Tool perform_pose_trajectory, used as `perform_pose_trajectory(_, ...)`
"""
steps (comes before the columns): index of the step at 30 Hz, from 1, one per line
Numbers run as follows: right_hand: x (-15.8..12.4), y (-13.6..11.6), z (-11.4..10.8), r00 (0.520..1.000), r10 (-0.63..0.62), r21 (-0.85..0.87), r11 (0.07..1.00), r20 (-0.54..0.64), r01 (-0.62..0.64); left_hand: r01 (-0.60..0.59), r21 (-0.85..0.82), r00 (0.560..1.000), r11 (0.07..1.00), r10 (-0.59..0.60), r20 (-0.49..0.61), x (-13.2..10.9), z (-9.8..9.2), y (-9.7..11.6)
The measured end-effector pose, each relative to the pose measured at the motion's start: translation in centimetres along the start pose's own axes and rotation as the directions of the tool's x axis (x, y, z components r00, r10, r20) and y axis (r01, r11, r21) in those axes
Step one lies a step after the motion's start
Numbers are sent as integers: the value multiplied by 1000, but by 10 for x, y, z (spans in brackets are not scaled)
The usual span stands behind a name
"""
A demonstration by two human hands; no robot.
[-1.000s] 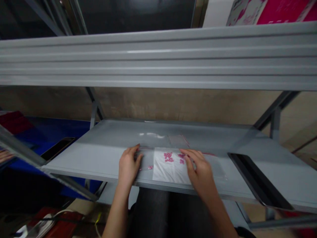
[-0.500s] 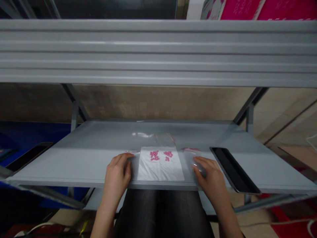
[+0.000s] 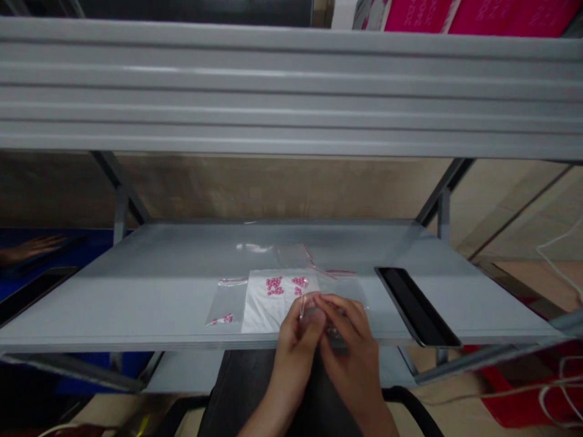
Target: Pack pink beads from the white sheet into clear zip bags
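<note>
In the head view, the left hand [image 3: 295, 343] and the right hand [image 3: 350, 346] are brought together in a narrow pinch, with a small clear plastic piece [image 3: 314, 318] held between them and partly hidden by the fingers. Both hands are held over the front edge of a grey metal shelf [image 3: 136, 303]. Just behind them, a white sheet [image 3: 264, 309] bearing pink beads [image 3: 274, 285] lies on the shelf. A clear plastic bag [image 3: 225, 306] lies beside the sheet on the left, and a black tray [image 3: 416, 306] is set to the right. Another person's hand [image 3: 31, 247] is seen at far left, well apart.
</note>
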State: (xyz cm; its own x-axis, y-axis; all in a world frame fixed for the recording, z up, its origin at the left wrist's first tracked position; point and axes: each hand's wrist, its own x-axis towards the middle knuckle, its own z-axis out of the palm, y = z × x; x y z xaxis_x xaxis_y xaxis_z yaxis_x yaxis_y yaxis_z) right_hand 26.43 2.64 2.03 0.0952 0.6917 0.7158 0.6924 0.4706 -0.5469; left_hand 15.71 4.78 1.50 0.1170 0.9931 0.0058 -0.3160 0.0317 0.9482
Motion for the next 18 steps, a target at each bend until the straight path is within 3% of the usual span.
perform_pose_trajectory(3,-6,-10,2,998,60,104,993,33,-63,-7,51,999,999,10,-46,-7,-20,7)
perform_pose_trajectory(7,-5,-6,-2,967,245,257,933,64,-253,-35,240,997,970,19,69,-21,-47,22)
perform_pose_trajectory(9,-3,-3,-3,907,347,347,842,239,-414,-35,314,998,949,14,67,-27,-57,27)
perform_pose_trajectory(12,0,-2,-2,753,397,438,633,525,-638,-8,357,999,934,21,-33,-32,-69,30)
perform_pose_trajectory(15,-1,-4,0,656,402,489,447,639,-749,17,303,983,953,39,-177,-34,-77,28)
perform_pose_trajectory(18,-4,-5,4,612,396,502,353,685,-790,1,256,967,967,65,-248,-35,-83,24)
